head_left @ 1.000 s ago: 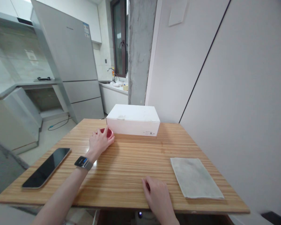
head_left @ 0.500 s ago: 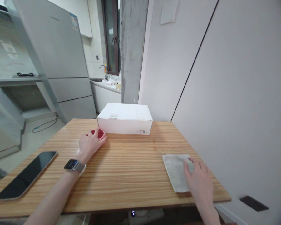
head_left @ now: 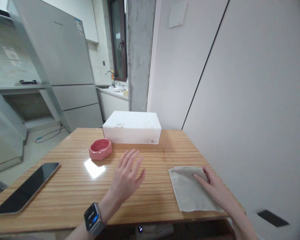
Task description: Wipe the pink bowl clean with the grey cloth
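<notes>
While the right hand [head_left: 216,190] lies flat on the grey cloth [head_left: 190,190] at the desk's [head_left: 72,190] right front edge and the left hand [head_left: 126,178] hovers with spread fingers, holding nothing, careless dragging could pull the cloth overboard.

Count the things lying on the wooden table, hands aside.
4: a pink bowl left of centre, a white box at the far edge, a phone near left, and a grey cloth near right under the right hand.

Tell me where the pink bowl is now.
In the head view, the pink bowl stands on the wooden table, left of centre, just before the white box's left corner.
</notes>
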Available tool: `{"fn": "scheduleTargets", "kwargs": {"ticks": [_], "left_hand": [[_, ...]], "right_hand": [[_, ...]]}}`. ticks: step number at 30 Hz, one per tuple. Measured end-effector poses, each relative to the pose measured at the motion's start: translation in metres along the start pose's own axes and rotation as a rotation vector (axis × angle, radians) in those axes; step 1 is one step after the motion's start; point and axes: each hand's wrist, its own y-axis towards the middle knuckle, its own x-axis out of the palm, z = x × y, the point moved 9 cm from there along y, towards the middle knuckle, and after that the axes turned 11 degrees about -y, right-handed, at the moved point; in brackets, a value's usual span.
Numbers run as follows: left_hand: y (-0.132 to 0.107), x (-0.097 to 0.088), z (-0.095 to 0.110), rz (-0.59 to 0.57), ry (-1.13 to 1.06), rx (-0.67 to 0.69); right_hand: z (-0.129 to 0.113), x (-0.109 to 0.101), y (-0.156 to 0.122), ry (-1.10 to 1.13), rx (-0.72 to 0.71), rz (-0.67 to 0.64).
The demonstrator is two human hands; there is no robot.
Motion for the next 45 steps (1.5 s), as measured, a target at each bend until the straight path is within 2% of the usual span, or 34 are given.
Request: {"fn": "scheduleTargets", "kwargs": {"ticks": [1,3,5,7,9,11,12,14,17,19,21,24,28,31,33,35,37,39,41,43,45], "left_hand": [[-0.005,0.008,0.016,-0.026,-0.093,0.028],[-0.014,0.023,0.038,-0.083,-0.296,-0.006],[-0.023,0.035,0.045,-0.121,-0.521,-0.124],[-0.033,0.044,0.038,-0.128,-0.747,-0.297],[-0.048,0.049,0.017,-0.135,-0.910,-0.525],[-0.066,0.045,-0.013,-0.138,-0.961,-0.750],[-0.076,0.040,-0.030,-0.140,-0.949,-0.835],[-0.090,0.020,-0.065,-0.140,-0.891,-0.922],[-0.109,-0.011,-0.117,-0.197,-0.743,-0.963],[-0.121,-0.035,-0.153,-0.180,-0.589,-1.004],[-0.127,-0.054,-0.180,-0.172,-0.468,-1.000],[-0.130,-0.070,-0.207,-0.185,-0.353,-0.968],[-0.128,-0.080,-0.223,-0.207,-0.208,-0.912],[-0.132,-0.087,-0.224,-0.246,0.009,-0.940],[-0.136,-0.099,-0.215,-0.236,0.274,-1.004],[-0.127,-0.114,-0.191,-0.162,0.562,-0.978],[-0.108,-0.116,-0.154,-0.067,0.695,-0.823],[-0.089,-0.103,-0.120,-0.007,0.626,-0.675],[-0.075,-0.076,-0.094,-0.014,0.435,-0.574],[-0.067,-0.040,-0.073,-0.094,0.222,-0.495],[-0.068,-0.004,-0.060,-0.200,0.112,-0.477]], "right_hand": [[-0.016,0.002,-0.009,0.023,-0.035,-0.040],[-0.048,0.008,-0.027,0.072,-0.089,-0.136],[-0.078,0.013,-0.043,0.153,-0.137,-0.196],[-0.100,0.019,-0.055,0.258,-0.150,-0.253],[-0.113,0.030,-0.061,0.382,-0.131,-0.318],[-0.119,0.040,-0.061,0.516,-0.117,-0.340],[-0.119,0.045,-0.060,0.578,-0.114,-0.335],[-0.115,0.056,-0.055,0.662,-0.109,-0.317],[-0.101,0.073,-0.048,0.672,-0.087,-0.308],[-0.092,0.082,-0.046,0.638,-0.074,-0.295],[-0.083,0.091,-0.045,0.604,-0.059,-0.274],[-0.074,0.101,-0.045,0.558,-0.041,-0.246],[-0.065,0.104,-0.045,0.457,-0.030,-0.197],[-0.062,0.098,-0.045,0.365,-0.051,-0.145],[-0.061,0.094,-0.045,0.306,-0.074,-0.108],[-0.063,0.091,-0.044,0.246,-0.102,-0.056],[-0.070,0.089,-0.045,0.164,-0.144,0.022],[-0.085,0.090,-0.047,0.049,-0.205,0.100],[-0.103,0.097,-0.050,-0.080,-0.254,0.144],[-0.117,0.110,-0.053,-0.199,-0.265,0.146],[-0.128,0.123,-0.055,-0.309,-0.265,0.131]]}}
